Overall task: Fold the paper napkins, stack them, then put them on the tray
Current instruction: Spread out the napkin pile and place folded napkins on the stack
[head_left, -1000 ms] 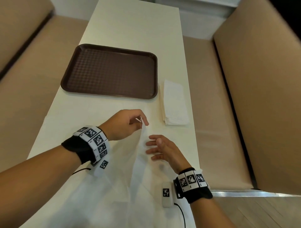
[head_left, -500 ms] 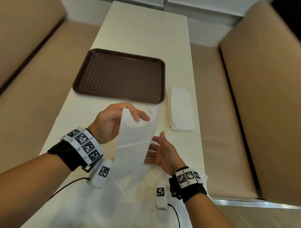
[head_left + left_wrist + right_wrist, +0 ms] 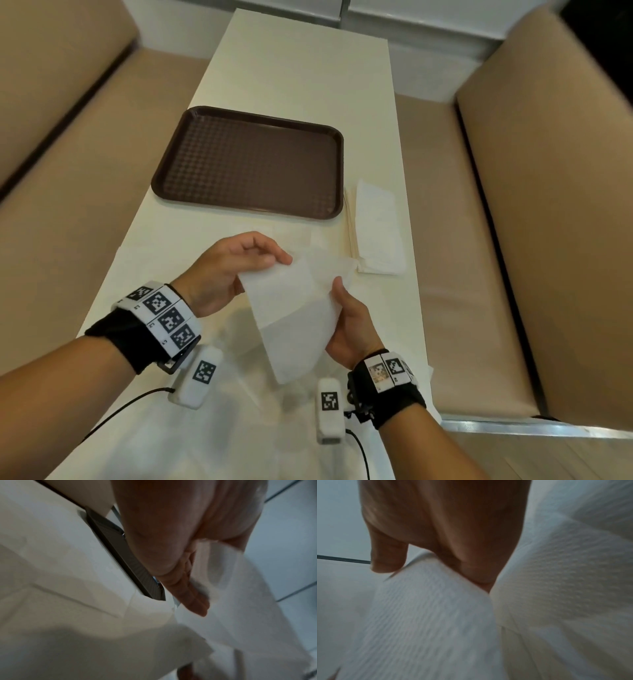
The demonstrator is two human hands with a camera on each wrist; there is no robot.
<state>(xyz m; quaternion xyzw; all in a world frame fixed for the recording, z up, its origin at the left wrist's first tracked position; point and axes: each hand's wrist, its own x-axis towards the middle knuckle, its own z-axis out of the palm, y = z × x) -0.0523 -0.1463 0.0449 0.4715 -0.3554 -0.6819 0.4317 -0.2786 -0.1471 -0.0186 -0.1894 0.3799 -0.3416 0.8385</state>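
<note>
tray (image 3: pixel 247 164) mid-counter (image 3: pixel 294 68) | folded napkin stack (image 3: pixel 376 229) just right of tray | held napkin (image 3: pixel 294 315) nearer, between left hand (image 3: pixel 229 270) and right hand (image 3: pixel 352 325) | bench seats (image 3: pixel 455 240) flank counter

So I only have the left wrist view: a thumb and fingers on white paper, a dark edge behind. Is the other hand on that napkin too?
Observer: Yes. In the head view the right hand grips the right edge of the napkin, while the left hand pinches its top left corner.
Operator: Is it lifted or flat on the table?
Observer: Lifted, hanging between both hands above the table.
Operator: That dark edge, is it the tray? Anything on it?
Observer: It is the brown tray, and nothing lies on it.
Operator: Any napkins folded already?
Observer: A folded napkin stack lies on the table just right of the tray.
</note>
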